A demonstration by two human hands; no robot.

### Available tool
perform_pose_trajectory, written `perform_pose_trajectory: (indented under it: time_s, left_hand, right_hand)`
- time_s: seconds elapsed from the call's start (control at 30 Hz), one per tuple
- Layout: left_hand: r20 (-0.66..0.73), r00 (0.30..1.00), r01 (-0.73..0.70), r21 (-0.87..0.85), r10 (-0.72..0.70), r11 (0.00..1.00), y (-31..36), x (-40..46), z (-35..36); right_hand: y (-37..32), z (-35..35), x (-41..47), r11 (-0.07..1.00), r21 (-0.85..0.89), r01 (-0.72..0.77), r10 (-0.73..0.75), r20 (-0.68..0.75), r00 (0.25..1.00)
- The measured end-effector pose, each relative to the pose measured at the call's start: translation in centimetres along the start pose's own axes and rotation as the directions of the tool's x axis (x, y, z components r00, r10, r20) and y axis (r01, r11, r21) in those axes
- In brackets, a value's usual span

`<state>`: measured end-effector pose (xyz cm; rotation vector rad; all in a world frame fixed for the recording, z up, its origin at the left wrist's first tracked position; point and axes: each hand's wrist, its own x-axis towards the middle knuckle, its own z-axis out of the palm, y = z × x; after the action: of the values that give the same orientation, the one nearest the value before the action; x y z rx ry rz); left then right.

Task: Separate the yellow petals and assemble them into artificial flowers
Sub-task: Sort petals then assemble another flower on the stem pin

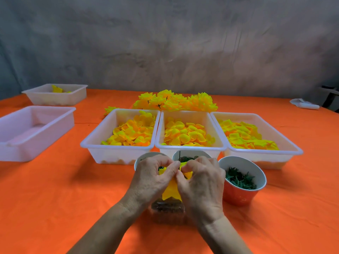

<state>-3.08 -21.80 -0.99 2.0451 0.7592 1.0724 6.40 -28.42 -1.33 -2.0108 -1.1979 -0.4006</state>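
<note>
My left hand point(153, 177) and my right hand point(201, 180) meet at the middle front, and both pinch a yellow petal piece point(171, 190) between fingertips and thumbs. Part of the piece hangs below my fingers. Behind my hands stand three white trays of loose yellow petals: the left petal tray point(95, 136), the middle petal tray point(190, 148) and the right petal tray point(286, 140). A heap of finished yellow flowers point(174, 101) lies behind the trays.
A red cup of green parts point(242, 182) stands right of my hands, with two more cups point(190, 154) partly hidden behind them. A clear container point(168, 210) sits under my wrists. Two white trays point(34, 129) are at the left on the orange table point(55, 198).
</note>
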Motion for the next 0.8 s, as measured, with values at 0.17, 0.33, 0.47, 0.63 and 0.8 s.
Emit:
perform_pose_trajectory:
  time_s: [0.17,0.33,0.47,0.63,0.8]
  left_hand:
    - [-0.006,1.000,-0.010,0.011,0.010,1.000,-0.5,-0.2,0.1]
    - [-0.040,0.998,-0.054,0.012,0.054,0.998,-1.0,-0.4,0.4]
    - [-0.101,0.992,-0.083,-0.020,0.081,0.996,-1.2,-0.5,0.9]
    - [-0.088,0.994,-0.078,-0.067,0.072,0.995,-1.7,-0.5,1.0]
    - [-0.077,0.996,-0.050,-0.080,0.044,0.996,-1.6,-0.6,1.0]
  right_hand:
    - [-0.4,0.4,-0.6,0.995,0.077,-0.058,0.063,-0.070,0.996]
    - [-0.2,0.9,-1.2,0.978,0.198,-0.060,0.091,-0.151,0.984]
    - [-0.1,1.4,-1.5,0.976,0.212,-0.051,0.095,-0.204,0.974]
    - [0.4,2.2,-1.8,0.977,0.213,-0.028,0.081,-0.243,0.967]
    - [0.3,2.1,-1.8,0.979,0.203,-0.007,0.058,-0.243,0.968]
